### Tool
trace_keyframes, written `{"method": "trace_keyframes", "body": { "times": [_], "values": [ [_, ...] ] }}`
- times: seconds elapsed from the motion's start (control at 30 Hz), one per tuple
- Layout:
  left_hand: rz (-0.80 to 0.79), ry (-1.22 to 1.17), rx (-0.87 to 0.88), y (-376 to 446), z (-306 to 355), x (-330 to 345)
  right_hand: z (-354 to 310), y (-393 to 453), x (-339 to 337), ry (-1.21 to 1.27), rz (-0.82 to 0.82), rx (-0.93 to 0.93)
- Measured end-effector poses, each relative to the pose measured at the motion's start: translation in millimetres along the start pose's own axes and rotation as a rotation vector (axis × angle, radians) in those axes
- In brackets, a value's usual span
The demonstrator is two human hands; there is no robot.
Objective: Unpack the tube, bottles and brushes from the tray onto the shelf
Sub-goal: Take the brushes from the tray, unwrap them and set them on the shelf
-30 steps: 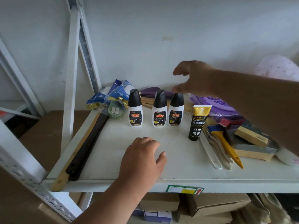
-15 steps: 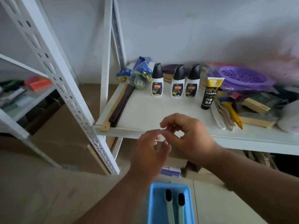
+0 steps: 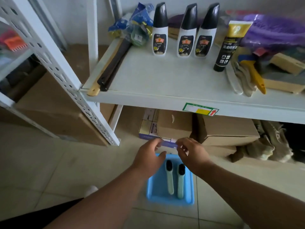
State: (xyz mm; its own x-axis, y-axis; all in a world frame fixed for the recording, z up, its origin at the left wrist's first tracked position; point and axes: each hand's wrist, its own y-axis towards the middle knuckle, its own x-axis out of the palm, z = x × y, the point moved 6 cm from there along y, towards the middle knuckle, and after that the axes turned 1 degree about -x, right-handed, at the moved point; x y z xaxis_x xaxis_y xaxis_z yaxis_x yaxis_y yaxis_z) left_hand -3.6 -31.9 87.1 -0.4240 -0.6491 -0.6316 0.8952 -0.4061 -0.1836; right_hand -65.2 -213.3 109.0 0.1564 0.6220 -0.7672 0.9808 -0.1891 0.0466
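Note:
A blue tray (image 3: 189, 194) lies on the floor below the white shelf (image 3: 165, 80). Two pale green brushes with black bristles, the left brush (image 3: 170, 180) and the right brush (image 3: 180, 184), lie side by side in it. Three white bottles with black caps (image 3: 159, 30) (image 3: 187, 32) (image 3: 207, 31) stand upright at the back of the shelf, with a black and gold tube (image 3: 228, 47) upright to their right. My left hand (image 3: 149, 158) and my right hand (image 3: 192, 154) hover above the tray's far end, fingers apart, holding nothing.
Long wooden shoehorns (image 3: 107, 70) lie along the shelf's left edge. Blue packets (image 3: 132, 25), a purple basket (image 3: 274, 32), a yellow brush (image 3: 254, 75) and wooden blocks (image 3: 287, 63) crowd the shelf's back and right. Cardboard boxes (image 3: 226, 129) sit under the shelf. A perforated white upright (image 3: 66, 76) stands at left.
Both hands have come away from the shelf and gone down to the tray on the floor. My view has tilted downward, bringing the tray and its brushes into full sight.

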Motion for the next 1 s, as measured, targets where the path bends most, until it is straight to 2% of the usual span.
{"method": "trace_keyframes", "body": {
  "times": [0.17,0.3,0.47,0.57,0.8,0.97,1.0],
  "values": [
    [-0.092,-0.117,-0.283,4,-56,60,69,-26,62,-0.004,-0.122,0.192],
    [-0.227,-0.051,-0.381,2,-81,115,104,-43,100,0.009,-0.182,0.323],
    [-0.431,-0.012,-0.589,-12,-122,171,129,-52,135,0.020,-0.234,0.405],
    [-0.558,-0.080,-0.631,-22,-138,196,135,-56,145,0.040,-0.252,0.441],
    [-0.443,-0.374,-0.796,-34,-127,207,126,-59,146,0.057,-0.239,0.444],
    [-0.277,-0.607,-0.822,-18,-99,182,111,-57,133,0.095,-0.255,0.492],
    [-0.238,-0.584,-0.826,-17,-93,170,104,-55,128,0.104,-0.259,0.511]
  ]
}}
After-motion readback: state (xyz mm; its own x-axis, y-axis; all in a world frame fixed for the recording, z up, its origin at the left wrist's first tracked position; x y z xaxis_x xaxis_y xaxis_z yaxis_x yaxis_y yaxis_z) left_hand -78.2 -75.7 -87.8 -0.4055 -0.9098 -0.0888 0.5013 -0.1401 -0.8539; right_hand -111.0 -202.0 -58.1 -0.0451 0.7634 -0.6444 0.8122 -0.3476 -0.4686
